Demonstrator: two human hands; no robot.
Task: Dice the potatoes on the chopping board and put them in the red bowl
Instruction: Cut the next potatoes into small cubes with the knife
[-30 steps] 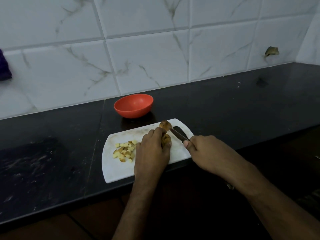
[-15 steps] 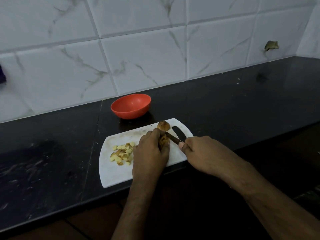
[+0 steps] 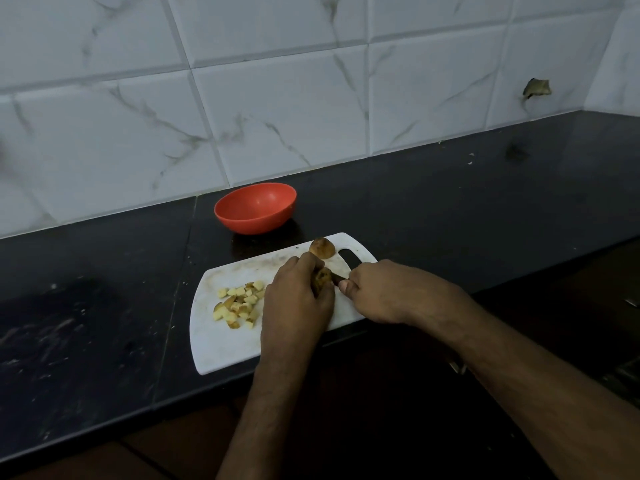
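Observation:
A white chopping board (image 3: 221, 348) lies on the black counter. My left hand (image 3: 298, 299) holds a brown potato piece (image 3: 322, 277) down on the board. My right hand (image 3: 391, 291) grips a knife (image 3: 337, 278) whose blade enters that piece; most of the blade is hidden. Another potato piece (image 3: 322, 248) sits near the board's far edge, beside the handle slot. A pile of several yellow potato cubes (image 3: 239, 304) lies left of my left hand. The red bowl (image 3: 255, 207) stands behind the board and looks empty.
The black counter (image 3: 450, 216) runs along a white marble-patterned tiled wall (image 3: 277, 109). A chipped hole (image 3: 536, 88) shows in the wall at the right. The counter's front edge passes under my forearms, with brown floor below.
The knife blade has slid further into the potato piece, and my right hand has moved closer to my left. The view has shifted slightly.

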